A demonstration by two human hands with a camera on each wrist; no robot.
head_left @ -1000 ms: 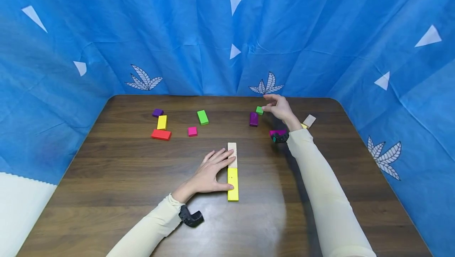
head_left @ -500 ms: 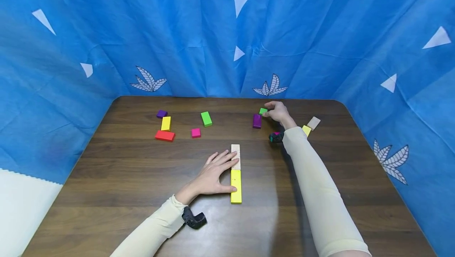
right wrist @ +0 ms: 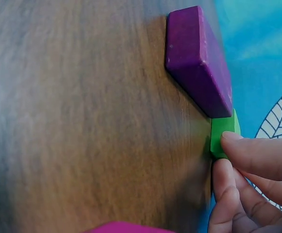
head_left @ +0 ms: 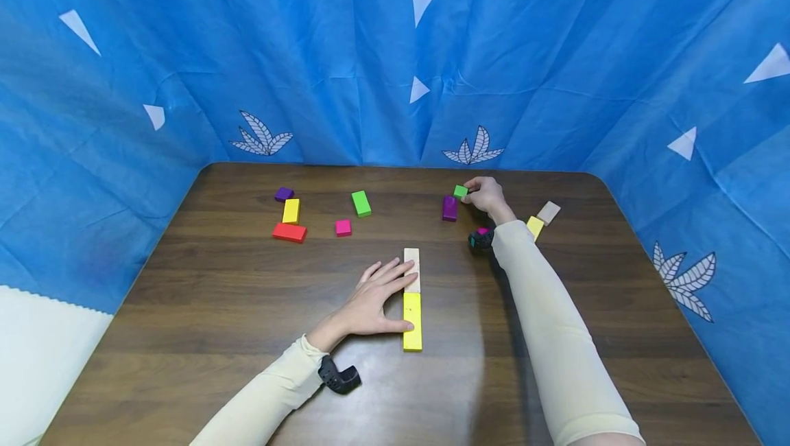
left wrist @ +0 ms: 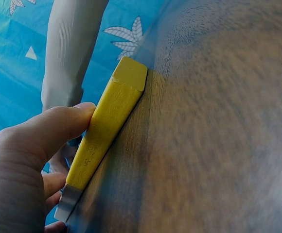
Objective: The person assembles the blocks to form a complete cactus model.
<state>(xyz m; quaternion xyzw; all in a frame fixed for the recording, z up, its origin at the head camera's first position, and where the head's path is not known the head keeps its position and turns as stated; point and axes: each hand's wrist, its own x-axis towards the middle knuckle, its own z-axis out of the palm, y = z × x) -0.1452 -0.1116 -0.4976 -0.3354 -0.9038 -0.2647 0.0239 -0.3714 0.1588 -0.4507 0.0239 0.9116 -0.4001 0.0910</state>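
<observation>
In the head view my left hand (head_left: 372,303) lies spread, fingertips on a pale wooden block (head_left: 412,261) and thumb on a yellow block (head_left: 412,336). These two blocks stand end to end in a line. The left wrist view shows the thumb against the side of the yellow block (left wrist: 107,116). Farther back, my right hand (head_left: 487,197) pinches a small green block (head_left: 460,191) between thumb and index finger. Seen from the right wrist, the thumb presses the green block (right wrist: 221,133), which sits right by the end of a purple block (right wrist: 194,58).
On the brown table (head_left: 247,302), back left, lie a dark purple block (head_left: 284,193), a yellow one (head_left: 291,211) and a red one (head_left: 289,232). A green block (head_left: 361,204) and a pink block (head_left: 343,228) lie mid-back. Behind hangs a blue curtain (head_left: 345,34).
My right hand has come down and its thumb and index finger have closed on the small green block. The left hand stays on its two blocks; the head view has shifted slightly.
</observation>
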